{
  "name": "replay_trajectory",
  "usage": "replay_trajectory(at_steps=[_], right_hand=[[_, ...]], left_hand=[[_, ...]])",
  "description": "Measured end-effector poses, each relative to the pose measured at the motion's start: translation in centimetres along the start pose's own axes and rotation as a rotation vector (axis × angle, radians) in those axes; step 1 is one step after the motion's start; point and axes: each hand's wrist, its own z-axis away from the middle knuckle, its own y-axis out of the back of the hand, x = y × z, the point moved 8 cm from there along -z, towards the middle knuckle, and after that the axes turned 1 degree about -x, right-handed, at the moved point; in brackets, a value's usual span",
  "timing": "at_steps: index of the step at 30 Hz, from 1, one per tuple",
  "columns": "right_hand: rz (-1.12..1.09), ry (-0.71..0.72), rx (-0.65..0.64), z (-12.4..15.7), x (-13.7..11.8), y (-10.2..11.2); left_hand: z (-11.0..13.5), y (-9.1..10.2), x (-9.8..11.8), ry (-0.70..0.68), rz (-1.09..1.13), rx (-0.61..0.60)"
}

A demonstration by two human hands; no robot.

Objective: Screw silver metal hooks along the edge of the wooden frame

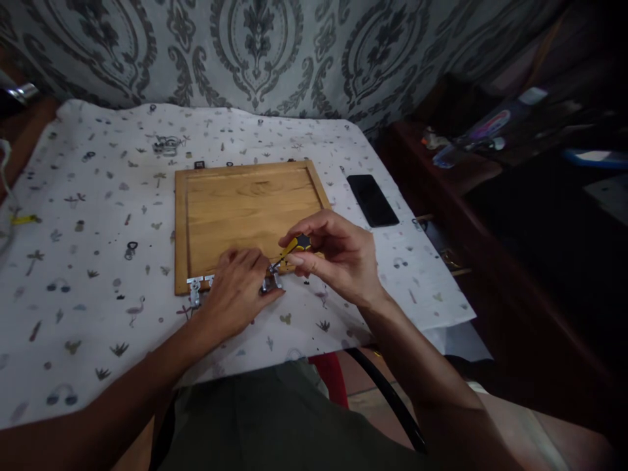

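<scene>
A wooden cabinet door (245, 209) with a raised frame lies flat on the cloth-covered table. My right hand (343, 258) pinches a small yellow-and-black screwdriver (296, 245) between thumb and fingers. Its shaft slants down to a metal hinge (272, 282) at the door's near edge. Over that same edge rests my left hand (238, 281), fingers curled on the wood and thumb against the hinge, steadying it. Farther left, another metal hinge (195, 290) sits at the near corner, partly beside my left wrist. The screwdriver tip is too small to see clearly.
Right of the door lies a black phone (373, 200). Behind the door are loose metal hinges (165, 145) and a small dark square piece (199, 165). A plastic bottle (490, 127) lies on dark furniture at right. A patterned curtain (255, 52) hangs behind the table.
</scene>
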Motion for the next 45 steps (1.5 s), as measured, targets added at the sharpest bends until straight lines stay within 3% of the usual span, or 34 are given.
replay_trajectory(at_steps=[5, 11, 13, 32, 45], right_hand=[[0.01, 0.062, -0.079, 0.2, -0.5, -0.4], [0.004, 0.116, 0.168, 0.6, -1.0, 1.1], [-0.005, 0.145, 0.196, 0.8, -1.2, 1.3], [0.048, 0.068, 0.153, 0.6, 0.3, 0.7], [0.105, 0.15, 0.102, 0.6, -0.7, 0.2]], left_hand=[[-0.1, 0.1, 0.1, -0.007, -0.013, -0.007], [-0.2, 0.1, 0.1, -0.004, -0.039, -0.026], [-0.2, 0.1, 0.1, -0.001, -0.049, -0.028], [-0.2, 0.2, 0.2, -0.013, -0.036, 0.016], [-0.2, 0.2, 0.2, 0.005, -0.029, -0.012]])
